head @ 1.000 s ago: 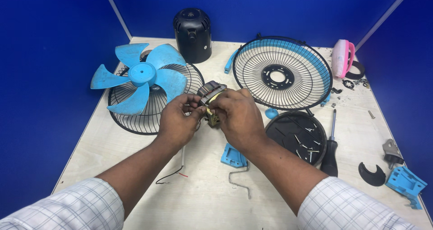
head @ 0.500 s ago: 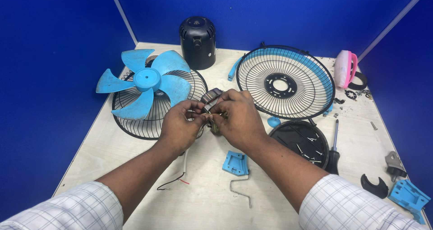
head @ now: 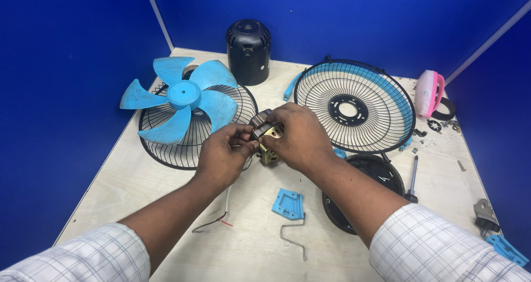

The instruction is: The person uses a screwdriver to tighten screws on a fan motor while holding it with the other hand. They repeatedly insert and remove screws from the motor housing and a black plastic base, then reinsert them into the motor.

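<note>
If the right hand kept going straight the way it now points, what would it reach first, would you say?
The right hand points up and left, holding the small motor. Beyond that, it would likely meet the black wire grille carrying the blue fan blade, though depth is uncertain.

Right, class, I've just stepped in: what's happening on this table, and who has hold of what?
A person in a checked shirt holds a small fan motor above a wooden table, left hand and right hand both gripping it; a wire trails down from it. A table fan lies in pieces around them: blue blade on a wire guard, second guard, black motor housing, round black cover, blue bracket and screwdriver.
</note>
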